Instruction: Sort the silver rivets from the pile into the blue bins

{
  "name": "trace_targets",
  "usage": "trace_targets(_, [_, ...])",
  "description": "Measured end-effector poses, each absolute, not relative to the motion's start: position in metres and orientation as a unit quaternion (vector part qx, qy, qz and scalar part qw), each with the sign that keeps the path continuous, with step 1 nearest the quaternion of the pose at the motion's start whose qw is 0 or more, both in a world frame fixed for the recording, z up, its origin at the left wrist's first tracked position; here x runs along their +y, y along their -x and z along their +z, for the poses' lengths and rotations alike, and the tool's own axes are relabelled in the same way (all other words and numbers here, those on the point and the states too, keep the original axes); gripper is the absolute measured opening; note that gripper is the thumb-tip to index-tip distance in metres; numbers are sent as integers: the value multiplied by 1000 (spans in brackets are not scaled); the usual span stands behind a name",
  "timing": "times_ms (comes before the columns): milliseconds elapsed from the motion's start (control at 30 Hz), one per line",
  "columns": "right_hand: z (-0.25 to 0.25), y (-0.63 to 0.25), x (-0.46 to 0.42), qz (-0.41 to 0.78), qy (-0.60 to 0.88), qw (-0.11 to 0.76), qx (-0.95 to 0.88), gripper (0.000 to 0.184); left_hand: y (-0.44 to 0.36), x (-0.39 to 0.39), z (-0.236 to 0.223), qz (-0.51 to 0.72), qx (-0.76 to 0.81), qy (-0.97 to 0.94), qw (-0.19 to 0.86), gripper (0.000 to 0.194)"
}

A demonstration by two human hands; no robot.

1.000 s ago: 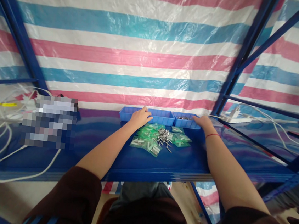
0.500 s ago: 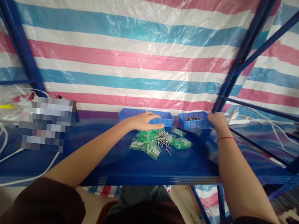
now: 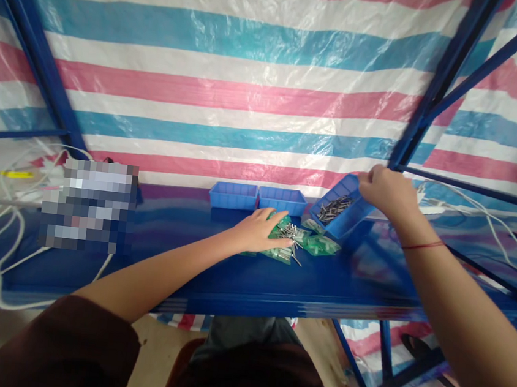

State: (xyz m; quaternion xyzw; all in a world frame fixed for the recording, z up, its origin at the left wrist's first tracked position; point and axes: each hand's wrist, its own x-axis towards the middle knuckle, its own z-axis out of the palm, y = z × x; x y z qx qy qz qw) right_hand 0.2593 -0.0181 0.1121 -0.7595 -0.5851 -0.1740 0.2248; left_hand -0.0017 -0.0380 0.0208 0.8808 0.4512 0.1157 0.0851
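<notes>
My right hand [image 3: 386,187] grips the upper right end of a blue plastic bin [image 3: 347,214], which is tipped steeply down to the left. Small dark metal pieces that look like rivets [image 3: 334,209] lie inside it. With fingers spread, my left hand [image 3: 261,232] hovers over or rests on the pile; contact is hard to make out. That pile holds loose silvery rivet-like pins [image 3: 292,233] and small green-tinted plastic bags [image 3: 320,245] with pale pieces in them. Part of the pile is hidden under my left hand.
Two more blue bins [image 3: 234,196] stand side by side at the back of the blue table [image 3: 176,274]. Tangled white cables [image 3: 4,265] and a blurred-out object [image 3: 88,206] occupy the left. A white power strip [image 3: 431,207] lies behind my right hand. Blue frame posts [image 3: 439,95] rise at both sides.
My right hand has pulled the right bin away from its neighbours, lifted its right end and tipped it left. My left hand has come from the back bins to the pile, fingers spreading.
</notes>
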Motion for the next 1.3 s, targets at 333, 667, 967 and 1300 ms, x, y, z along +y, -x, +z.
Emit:
trace_targets(333, [111, -201, -27, -249, 679, 217, -656, 41, -2, -35, 12, 141, 451, -878, 73, 92])
trace_targets(667, [121, -152, -39, -284, 622, 197, -703, 32, -3, -36, 6, 223, 437, -869, 70, 102])
trace_targets(967, [121, -134, -38, -321, 594, 182, -715, 29, -4, -34, 1, 254, 387, -886, -18, 71])
trace_targets(1300, [128, -127, -42, -324, 576, 183, -728, 31, -11, -33, -1, 292, 352, -883, -108, 49])
